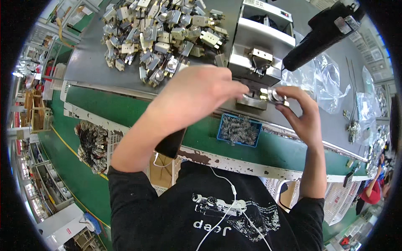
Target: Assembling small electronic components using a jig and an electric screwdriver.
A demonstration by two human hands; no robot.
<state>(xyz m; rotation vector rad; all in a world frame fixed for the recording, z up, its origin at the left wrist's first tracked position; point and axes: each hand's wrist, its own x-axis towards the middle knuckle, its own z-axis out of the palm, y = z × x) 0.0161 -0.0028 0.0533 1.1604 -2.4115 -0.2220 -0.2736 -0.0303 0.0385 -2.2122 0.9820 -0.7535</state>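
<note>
My right hand (304,115) pinches a small switch-like component (274,96) between thumb and forefinger. The component has a round silver part and brass-coloured terminals. My left hand (205,88) reaches across from the left with its fingers drawn together, their tips just left of the component. Whether anything small is between those fingertips is hidden. Both hands are at the front of a metal bench machine (261,37), over its low metal block (253,103). A similar cream-topped part (262,54) sits on the machine. A black powered screwdriver (316,42) slants down beside it.
A heap of similar components (161,35) covers the bench's far left. A blue box (239,130) of small metal pieces stands nearer me. Clear plastic bags (328,81) lie right of the machine. A dark phone-like object (171,143) is below my left forearm. Another person (372,190) is far right.
</note>
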